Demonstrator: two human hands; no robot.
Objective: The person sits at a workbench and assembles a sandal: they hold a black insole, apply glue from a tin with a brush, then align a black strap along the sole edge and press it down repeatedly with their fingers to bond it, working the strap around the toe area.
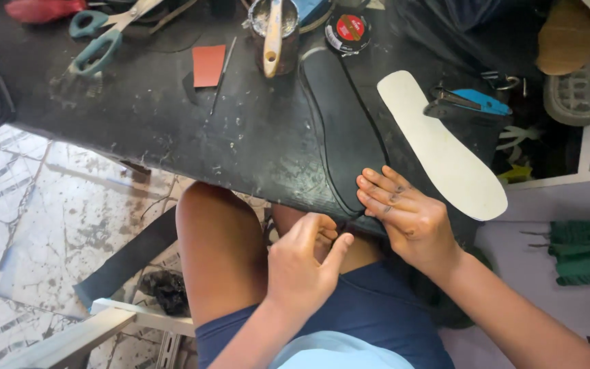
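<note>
Centrally, a black sole-shaped cutout [341,130] lies on the dark worktable [172,130], long axis running away from the person. Right hand [408,215] presses flat, fingers extended, on its near end. Left hand [305,263] pinches the near edge just below. A white insole [442,147] lies beside.

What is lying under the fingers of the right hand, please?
The right hand presses its fingers on the heel end of a black sole piece on the black worktable; the covered part is hidden.

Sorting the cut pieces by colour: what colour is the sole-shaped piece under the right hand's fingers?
Black sole piece, pressed by the right hand; head view.
</note>
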